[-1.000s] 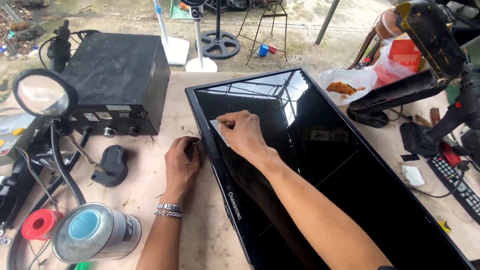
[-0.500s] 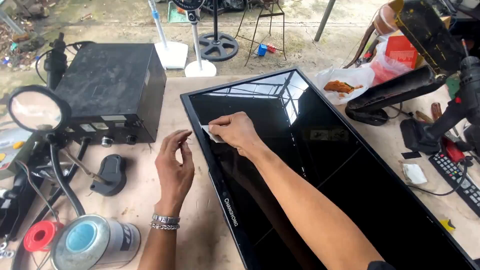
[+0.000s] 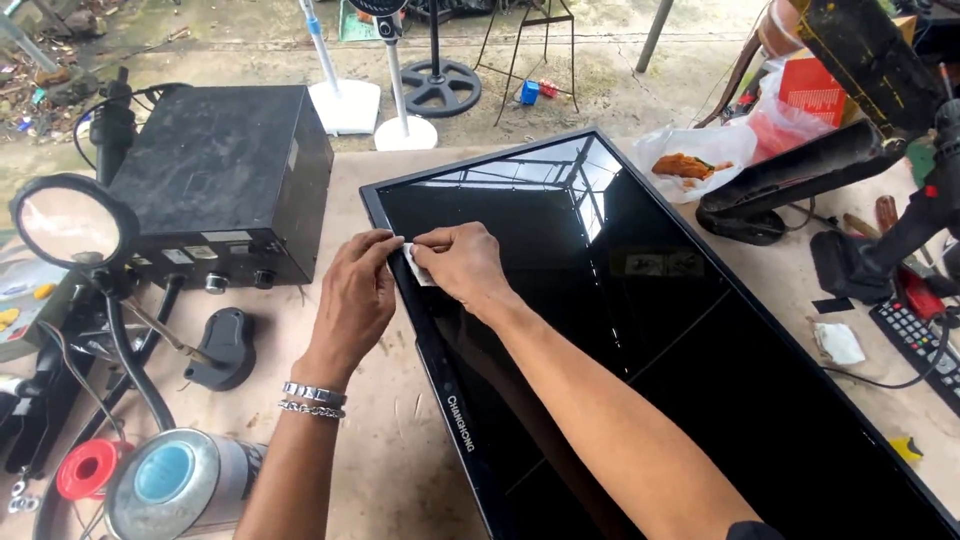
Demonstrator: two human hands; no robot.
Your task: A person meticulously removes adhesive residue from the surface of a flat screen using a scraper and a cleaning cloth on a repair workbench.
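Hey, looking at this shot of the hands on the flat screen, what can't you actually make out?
- White scrap, head view: mostly covered by the right hand and left hand; kind unclear.
- Flat screen: lower end cut off by the frame edge.
- Remote: cut off at the right edge.

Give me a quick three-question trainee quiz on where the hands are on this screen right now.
1. True or false: both hands meet at the edge of the flat black screen.
2. What lies under the right hand? A) a white scrap B) a red spool C) a remote
3. Which wrist wears metal bracelets?

Key:
1. True; the left hand touches the frame beside the right.
2. A, the small white scrap.
3. The left.
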